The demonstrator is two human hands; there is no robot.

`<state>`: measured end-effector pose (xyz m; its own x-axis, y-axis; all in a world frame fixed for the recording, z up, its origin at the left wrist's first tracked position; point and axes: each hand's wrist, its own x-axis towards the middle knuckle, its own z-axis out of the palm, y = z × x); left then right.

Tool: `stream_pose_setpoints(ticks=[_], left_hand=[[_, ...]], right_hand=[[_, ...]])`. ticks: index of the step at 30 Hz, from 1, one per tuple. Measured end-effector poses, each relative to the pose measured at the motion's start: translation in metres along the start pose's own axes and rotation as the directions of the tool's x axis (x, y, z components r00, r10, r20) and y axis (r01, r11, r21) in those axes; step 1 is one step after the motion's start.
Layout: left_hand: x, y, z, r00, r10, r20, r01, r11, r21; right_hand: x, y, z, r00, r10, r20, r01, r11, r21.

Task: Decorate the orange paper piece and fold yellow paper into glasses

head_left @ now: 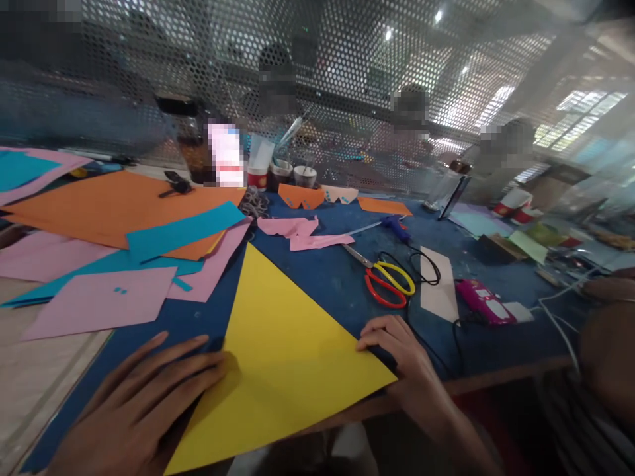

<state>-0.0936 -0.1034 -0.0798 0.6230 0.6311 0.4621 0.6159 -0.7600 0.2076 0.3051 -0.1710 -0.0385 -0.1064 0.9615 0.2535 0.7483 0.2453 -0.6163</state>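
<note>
A triangular sheet of yellow paper [278,350] lies at the table's front edge, its lower side reaching past that edge. My left hand [149,390] is at the paper's left side, fingers stretched out and apart, with the fingertips touching its edge. On the right side, the bent fingers of my right hand [394,344] hold the paper's edge; the thumb is hidden. Beyond the right hand lie scissors [387,281] with one red and one yellow handle. A cut strip of pink paper [302,235] rests beyond the yellow sheet's tip.
Orange paper [89,205], blue strips [183,231] and a pink piece [104,301] overlap at left. A blue glue gun [395,228] with a black cord lies near a magenta pouch [483,301]. Cups [304,176] stand along the perforated screen [337,73]. Another person's arm [608,337] is at right.
</note>
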Motion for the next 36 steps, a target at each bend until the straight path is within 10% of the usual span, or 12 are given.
stream_pose_setpoints(ticks=[36], left_hand=[[0.032, 0.019, 0.000, 0.967, -0.253, 0.037, 0.248, 0.963, 0.102]], right_hand=[[0.008, -0.010, 0.004, 0.986, 0.168, -0.005, -0.167, 0.980, -0.105]])
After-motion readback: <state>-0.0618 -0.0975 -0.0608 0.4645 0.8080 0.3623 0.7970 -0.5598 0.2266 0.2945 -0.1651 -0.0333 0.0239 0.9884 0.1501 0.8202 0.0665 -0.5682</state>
